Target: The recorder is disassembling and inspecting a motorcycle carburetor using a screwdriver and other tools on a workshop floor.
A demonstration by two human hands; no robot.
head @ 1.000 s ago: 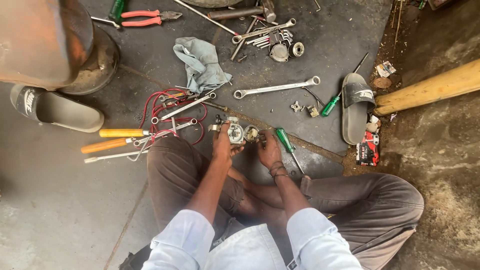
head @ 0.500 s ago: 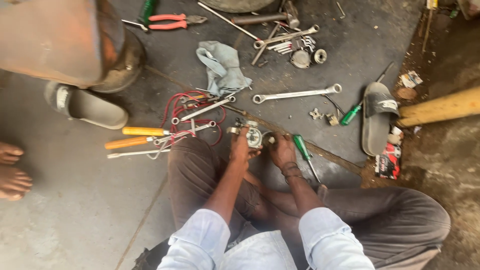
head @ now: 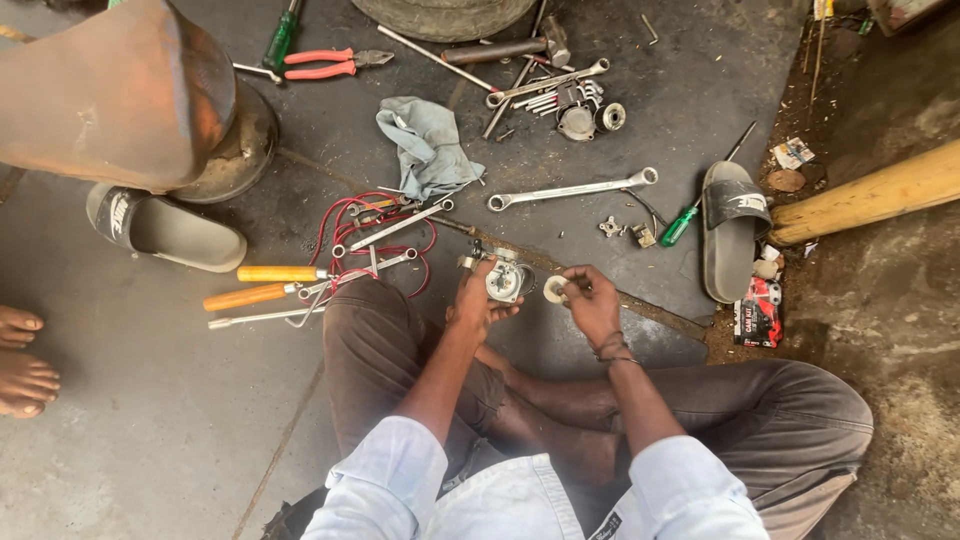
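Sitting cross-legged on the floor, person works over a dark rubber mat (head: pixel 700 80). Left hand (head: pixel 472 305) is wrapped around a small metal carburettor-like part (head: pixel 503 280), fingers closed on its body, holding it just above the mat's near edge. Right hand (head: pixel 590 300) is just right of that part, fingertips pinched on a small pale round piece (head: pixel 555 290); the two items are close but apart.

All else relative to the metal part:
- Left of it: red wires (head: pixel 345 225) tangled with slim metal tools, plus two orange-handled tools (head: pixel 262 285) lying side by side.
- Above-left: crumpled grey rag (head: pixel 425 145).
- Above-right: long ring spanner (head: pixel 572 188) lying flat on the mat.
- Right: green-handled screwdriver (head: pixel 688 218), beyond it a dark sandal (head: pixel 730 240), sole up or down I cannot tell.
- Far left: second sandal (head: pixel 160 225), beside a rusty metal tank (head: pixel 120 95).
- Far above: red-handled pliers (head: pixel 330 65), a hammer (head: pixel 510 48) and a cluster of small metal bits.
- Far right: wooden pole (head: pixel 880 190).
- Far left edge: another person's bare feet (head: pixel 20 355).
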